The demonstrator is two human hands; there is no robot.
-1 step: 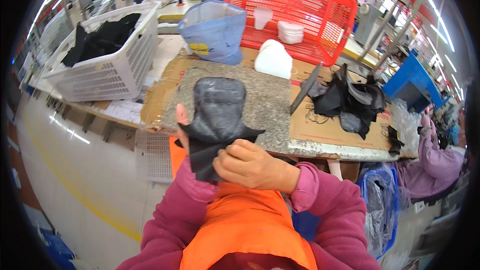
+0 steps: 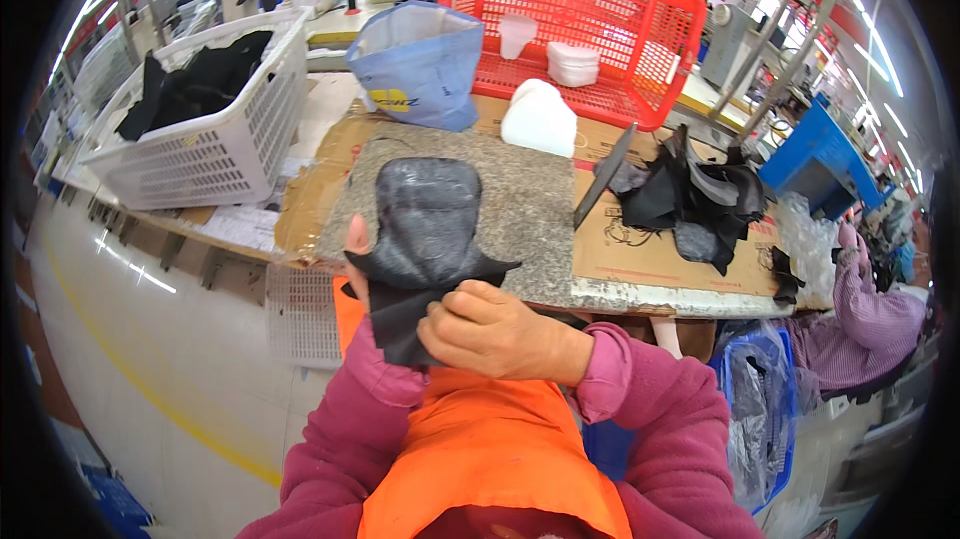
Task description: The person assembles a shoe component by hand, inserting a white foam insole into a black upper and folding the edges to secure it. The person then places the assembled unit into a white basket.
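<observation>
A black sheet piece with a rounded, grey-smeared upper part spreads over the near edge of the rough grey slab. Its plain black lower flap hangs toward me. My left hand is mostly hidden behind the piece; one straight finger shows at its left edge, and the hand holds the piece from beneath. Curled over the lower right of the flap, my right hand pinches the material with its fingers closed.
A blue bag, white pads and a red basket stand beyond the slab. To the right lie a long dark blade-like strip and black scraps. A white crate holds black material at left.
The whole view has shifted very slightly, so things sit a little further left. Both hands keep their hold on the black piece.
</observation>
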